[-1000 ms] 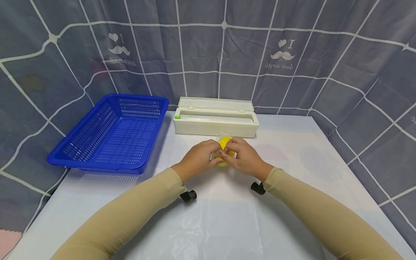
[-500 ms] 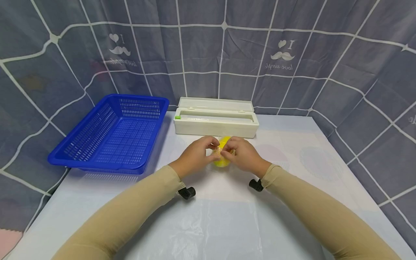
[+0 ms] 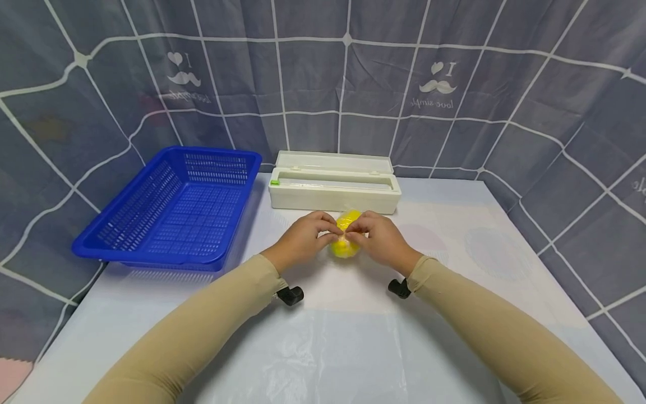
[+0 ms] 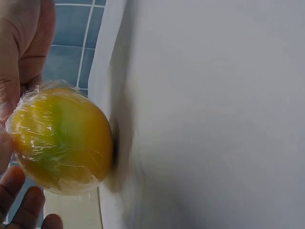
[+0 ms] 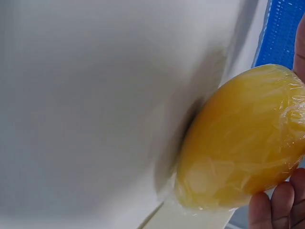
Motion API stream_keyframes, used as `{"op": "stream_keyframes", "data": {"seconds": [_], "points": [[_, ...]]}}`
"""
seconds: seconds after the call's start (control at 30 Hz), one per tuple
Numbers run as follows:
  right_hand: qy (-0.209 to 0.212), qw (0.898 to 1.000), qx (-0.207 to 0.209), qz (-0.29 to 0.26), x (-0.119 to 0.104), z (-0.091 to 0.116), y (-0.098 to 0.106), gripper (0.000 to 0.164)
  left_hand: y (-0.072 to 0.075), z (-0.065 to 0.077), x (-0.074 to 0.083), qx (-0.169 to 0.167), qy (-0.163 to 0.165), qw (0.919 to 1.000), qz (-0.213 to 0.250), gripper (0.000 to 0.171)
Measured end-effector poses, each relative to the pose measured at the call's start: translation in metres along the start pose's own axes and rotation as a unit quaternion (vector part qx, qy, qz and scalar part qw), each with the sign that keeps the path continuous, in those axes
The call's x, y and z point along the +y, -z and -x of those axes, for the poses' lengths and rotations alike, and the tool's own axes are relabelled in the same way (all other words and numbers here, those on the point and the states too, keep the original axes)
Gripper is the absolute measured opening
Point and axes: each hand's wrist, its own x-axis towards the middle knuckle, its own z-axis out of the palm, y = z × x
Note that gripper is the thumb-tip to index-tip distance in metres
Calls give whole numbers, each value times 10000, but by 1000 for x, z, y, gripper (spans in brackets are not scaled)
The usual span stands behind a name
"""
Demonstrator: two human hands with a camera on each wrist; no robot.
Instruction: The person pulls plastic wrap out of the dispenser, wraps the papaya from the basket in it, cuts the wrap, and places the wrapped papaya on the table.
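A yellow fruit (image 3: 346, 250) with a green streak, mango-like in shape, sits on the table wrapped in clear cling film (image 4: 35, 114). My left hand (image 3: 305, 239) is at its left side, thumb and fingertips pinching the gathered film on top. From the right, my right hand (image 3: 382, 238) pinches the film at the same spot, so the fingertips of both hands nearly meet. In the right wrist view the film lies smooth over the fruit's side and wrinkles toward the fingers. The fruit's underside is hidden.
Just behind the fruit stands a white cling film dispenser (image 3: 333, 198), its lid raised and a green slider at its left end. A blue plastic basket (image 3: 146, 258) occupies the left of the white table (image 3: 454, 314). A grey checked curtain (image 3: 313, 73) encloses the back and sides.
Both hands have shifted their fingers on the film, drawing its loose edges in over the top of the fruit. More of the yellow surface shows between them; the basket and dispenser stay put.
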Motion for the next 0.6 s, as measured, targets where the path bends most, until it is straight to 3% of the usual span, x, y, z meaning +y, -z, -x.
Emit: {"op": "stream_keyframes", "data": {"seconds": [0.17, 0.27, 0.33, 0.43, 0.5, 0.6], "points": [[-66, 9999, -77, -84, 4, 1, 2, 8, -2, -6, 1, -113, 392, 9978, 527, 14], [-352, 9987, -191, -307, 5, 0, 2, 9, -2, -10, 1, -243, 748, 9930, 878, 30], [-708, 9955, -334, -535, 7, -2, 2, 20, -1, -13, -1, -357, 949, 9892, 1055, 48], [-1284, 9855, -662, -890, 8, -5, 5, 50, 1, -16, -6, -615, 1071, 9845, 1245, 68], [-1540, 9787, -875, -1035, 10, -7, 7, 70, 1, -18, -10, -806, 1052, 9817, 1368, 70], [-1685, 9740, -1085, -1060, 12, -9, 10, 83, 0, -21, -14, -986, 1083, 9745, 1700, 67]]}}
